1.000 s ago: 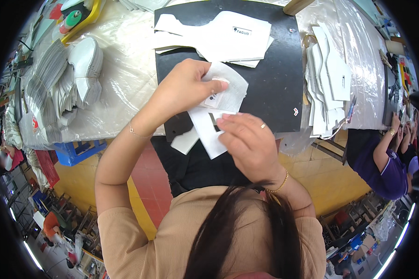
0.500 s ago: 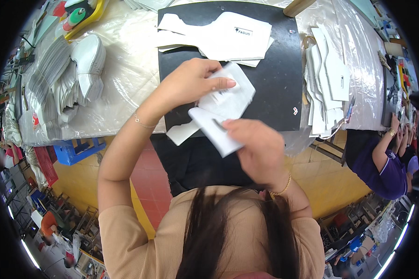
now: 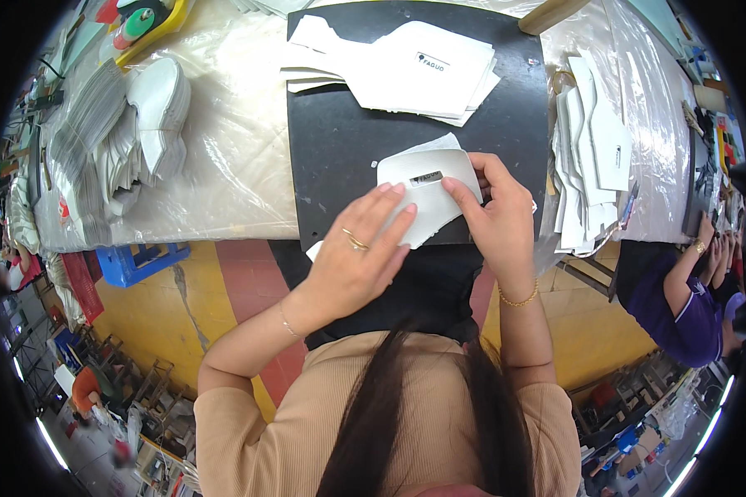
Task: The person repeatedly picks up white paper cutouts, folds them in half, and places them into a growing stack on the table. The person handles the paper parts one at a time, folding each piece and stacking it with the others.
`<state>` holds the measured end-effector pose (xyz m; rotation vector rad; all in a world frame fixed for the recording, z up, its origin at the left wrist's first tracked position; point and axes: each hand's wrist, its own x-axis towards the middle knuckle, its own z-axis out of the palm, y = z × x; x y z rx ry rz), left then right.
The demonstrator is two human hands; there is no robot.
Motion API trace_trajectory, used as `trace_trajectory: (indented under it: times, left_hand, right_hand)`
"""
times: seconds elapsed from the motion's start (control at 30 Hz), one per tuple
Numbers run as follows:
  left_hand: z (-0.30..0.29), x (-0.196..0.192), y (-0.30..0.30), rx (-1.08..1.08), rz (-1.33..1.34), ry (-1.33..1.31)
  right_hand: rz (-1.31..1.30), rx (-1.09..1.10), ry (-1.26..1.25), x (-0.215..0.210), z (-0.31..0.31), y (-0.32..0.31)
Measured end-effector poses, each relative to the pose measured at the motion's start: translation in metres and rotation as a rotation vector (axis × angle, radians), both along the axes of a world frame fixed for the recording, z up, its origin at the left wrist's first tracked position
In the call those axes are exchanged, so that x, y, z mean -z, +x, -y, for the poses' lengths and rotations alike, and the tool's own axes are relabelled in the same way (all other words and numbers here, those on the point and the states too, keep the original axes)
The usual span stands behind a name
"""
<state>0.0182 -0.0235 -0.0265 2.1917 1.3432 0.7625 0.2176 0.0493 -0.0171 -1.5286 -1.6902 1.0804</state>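
"Clear, shiny plastic sheeting [image 3: 232, 149] covers your table. Where's your piece?"

"Over the near part of the flat black board [image 3: 340, 141], between my hands: a white, round-cornered panel [image 3: 431, 211] with a narrow window showing dark print."

"How do you hold it?"

"My right hand [image 3: 503, 211] grips the right edge, thumb on top beside the window, other fingers behind. My left hand [image 3: 356, 248] lays its fingertips over the left side; whether its thumb pinches underneath, I can't tell."

"Why so?"

"Probably to steady it against the thin white sheet [image 3: 433, 143] peeking out past its far edge. That stack of white, waisted flat pieces [image 3: 398, 79] lies beyond, likely out of my fingers' way."

"Which way does it point?"

"Its broad edge faces away from me. The window runs left to right, rising slightly rightward. The panel's own long axis I can't judge; my left hand covers its lower part."
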Motion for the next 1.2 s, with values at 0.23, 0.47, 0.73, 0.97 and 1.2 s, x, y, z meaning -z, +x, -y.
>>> trace_trajectory:
  times: [0.23, 0.47, 0.73, 0.97, 1.2]
  left_hand:
    - [0.012, 0.012, 0.01, -0.008, -0.223, -0.094]
    - [0.018, 0.012, 0.011, -0.013, -0.317, -0.123]
    - [0.021, 0.012, 0.011, -0.025, -0.343, -0.117]
    - [0.018, 0.009, 0.015, -0.062, -0.386, -0.086]
    - [0.015, 0.009, 0.024, -0.122, -0.436, -0.039]
  right_hand:
    - [-0.021, 0.006, -0.06, -0.001, -0.003, 0.002]
    - [0.035, -0.02, -0.015, -0.002, -0.002, 0.002]
    - [0.077, -0.043, 0.019, -0.001, -0.001, 0.001]
    - [0.145, -0.063, 0.113, -0.001, 0.0, 0.0]
    - [0.166, -0.047, 0.171, 0.005, 0.001, 0.0]
